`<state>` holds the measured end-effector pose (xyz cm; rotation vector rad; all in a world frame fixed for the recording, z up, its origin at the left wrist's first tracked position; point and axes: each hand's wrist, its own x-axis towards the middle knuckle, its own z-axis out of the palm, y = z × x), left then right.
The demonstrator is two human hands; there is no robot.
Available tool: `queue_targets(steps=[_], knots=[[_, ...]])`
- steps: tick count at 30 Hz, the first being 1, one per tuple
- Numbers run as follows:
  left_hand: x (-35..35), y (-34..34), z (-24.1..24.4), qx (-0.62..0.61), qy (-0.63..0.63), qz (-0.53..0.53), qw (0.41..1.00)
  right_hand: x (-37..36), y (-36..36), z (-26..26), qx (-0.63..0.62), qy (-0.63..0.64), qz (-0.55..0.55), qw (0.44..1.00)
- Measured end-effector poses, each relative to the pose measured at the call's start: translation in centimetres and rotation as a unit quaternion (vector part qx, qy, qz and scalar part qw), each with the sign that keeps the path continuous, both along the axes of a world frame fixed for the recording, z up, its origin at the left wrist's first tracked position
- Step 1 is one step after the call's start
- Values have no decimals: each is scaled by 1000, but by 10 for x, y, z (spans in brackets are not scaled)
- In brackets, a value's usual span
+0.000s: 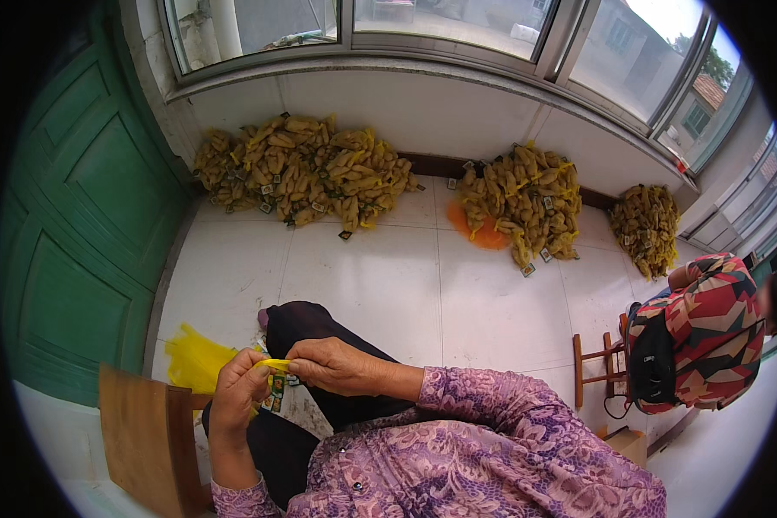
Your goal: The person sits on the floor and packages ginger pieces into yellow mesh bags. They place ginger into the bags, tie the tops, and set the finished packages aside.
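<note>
Between my two hands runs a short twisted length of yellow netting (273, 364), pulled taut above my lap. My left hand (238, 387) pinches one end of it with thumb and fingers. The other end is gripped by my right hand (333, 364). Beyond my left hand, a heap of yellow mesh netting (197, 359) lies over a wooden surface; whether it joins the piece in my hands I cannot tell. Small printed cards (276, 394) show below my hands, between my knees, partly hidden by my fingers and legs.
Piles of yellow net bags filled with tan, knobbly pieces (298, 168) lie along the window wall, with more bags (531, 201) beside orange netting (482, 226). A wooden chair (139, 440) stands at left, near a green door (84, 194). Another person (706, 337) sits at right.
</note>
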<state>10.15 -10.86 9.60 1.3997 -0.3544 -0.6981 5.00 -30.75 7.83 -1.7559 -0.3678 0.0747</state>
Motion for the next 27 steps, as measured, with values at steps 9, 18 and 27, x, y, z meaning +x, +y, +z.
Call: queue_targets(steps=[9,18,27], knots=[[-21,5,89,-203,14,17,979,27,15,69,84,-4,97,992],[-34,18,87,-31,-84,102,991,18,49,65,-3,-243,34,969],[-40,50,67,-149,1,182,972,21,67,63,108,-23,110,988]])
